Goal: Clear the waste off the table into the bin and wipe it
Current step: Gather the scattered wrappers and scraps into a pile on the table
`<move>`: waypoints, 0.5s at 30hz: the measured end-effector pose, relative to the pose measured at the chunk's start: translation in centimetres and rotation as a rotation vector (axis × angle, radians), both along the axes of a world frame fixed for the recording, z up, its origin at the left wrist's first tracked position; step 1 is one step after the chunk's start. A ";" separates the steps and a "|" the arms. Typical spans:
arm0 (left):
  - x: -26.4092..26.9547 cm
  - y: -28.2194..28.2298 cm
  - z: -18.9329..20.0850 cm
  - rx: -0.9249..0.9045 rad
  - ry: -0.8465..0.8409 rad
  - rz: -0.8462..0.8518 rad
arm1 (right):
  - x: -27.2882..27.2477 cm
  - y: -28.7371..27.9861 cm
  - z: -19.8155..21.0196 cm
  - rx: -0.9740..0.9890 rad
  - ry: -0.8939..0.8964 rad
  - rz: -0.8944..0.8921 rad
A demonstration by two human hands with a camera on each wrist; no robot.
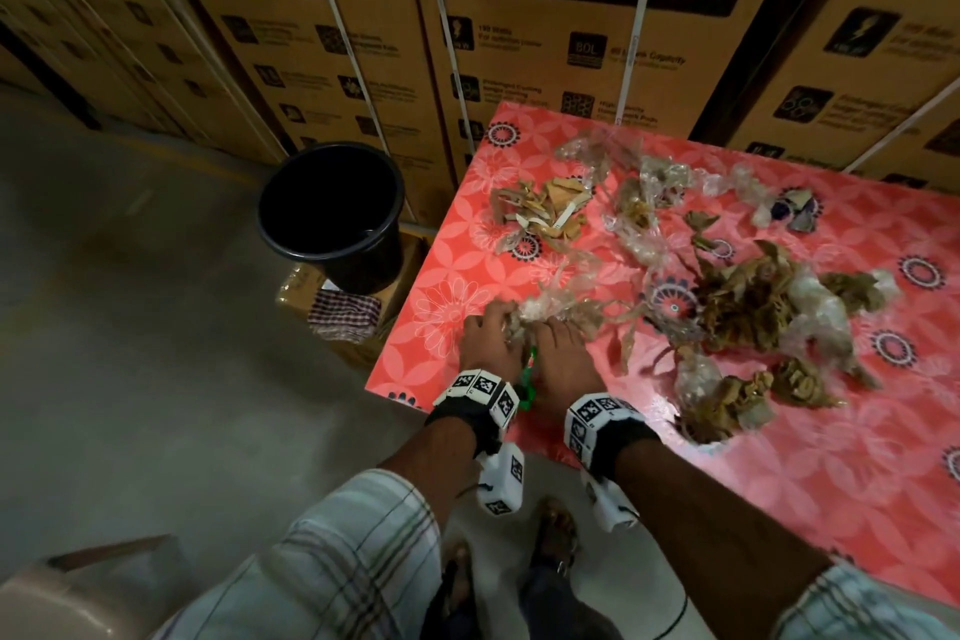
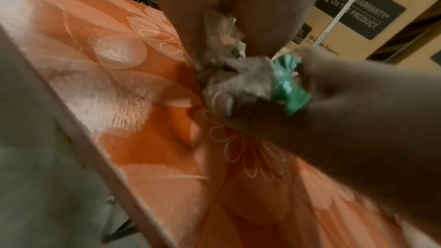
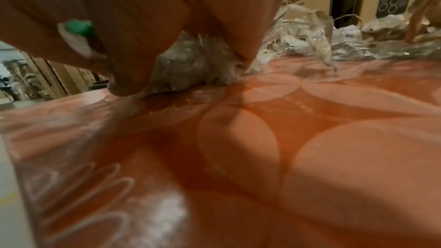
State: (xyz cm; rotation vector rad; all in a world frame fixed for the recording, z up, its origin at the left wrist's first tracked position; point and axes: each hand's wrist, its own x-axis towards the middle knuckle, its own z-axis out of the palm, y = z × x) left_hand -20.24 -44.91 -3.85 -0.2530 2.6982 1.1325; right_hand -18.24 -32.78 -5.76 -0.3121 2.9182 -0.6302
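On the pink flowered table (image 1: pixel 779 494), my left hand (image 1: pixel 485 330) and right hand (image 1: pixel 558 351) sit side by side near the left front corner. Both grip one bundle of crumpled clear plastic and brown paper (image 1: pixel 524 314). A green wrapper (image 1: pixel 530 372) is squeezed between the hands. The left wrist view shows the bundle (image 2: pixel 238 76) and the wrapper (image 2: pixel 288 84); the right wrist view shows them too, bundle (image 3: pixel 190 65) and wrapper (image 3: pixel 80 25). More brown paper scraps (image 1: pixel 540 216) and a large pile of paper and plastic (image 1: pixel 753 307) lie further in. The black bin (image 1: pixel 358 270) stands open off the table's left edge.
The bin stands on a cardboard box with a folded checkered cloth (image 1: pixel 343 312) in front of it. Stacked printed cartons (image 1: pixel 519 42) wall off the back. Grey floor (image 1: pixel 130 327) spreads to the left. My sandalled feet (image 1: pixel 556 535) are at the table's front edge.
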 end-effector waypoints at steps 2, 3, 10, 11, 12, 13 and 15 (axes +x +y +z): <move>-0.1 -0.2 -0.1 0.088 0.001 -0.014 | -0.1 0.5 0.1 -0.054 -0.002 -0.022; -0.2 -0.3 -0.1 0.123 0.002 -0.029 | -0.2 0.7 0.0 -0.077 -0.020 -0.019; -0.2 0.8 0.2 0.206 -0.047 -0.059 | -1.5 1.2 0.1 -0.143 -0.146 -0.143; -0.3 0.9 0.3 0.205 -0.061 -0.068 | -1.6 1.4 0.3 -0.103 -0.151 -0.141; -0.5 1.0 0.3 0.217 -0.071 -0.077 | -1.7 1.5 0.4 -0.076 -0.150 -0.148; -0.7 1.0 0.5 0.231 -0.086 -0.088 | -1.8 1.6 0.3 -0.073 -0.135 -0.151; -1.0 1.0 0.8 0.246 -0.101 -0.129 | -1.9 1.6 0.0 -0.129 -0.104 -0.183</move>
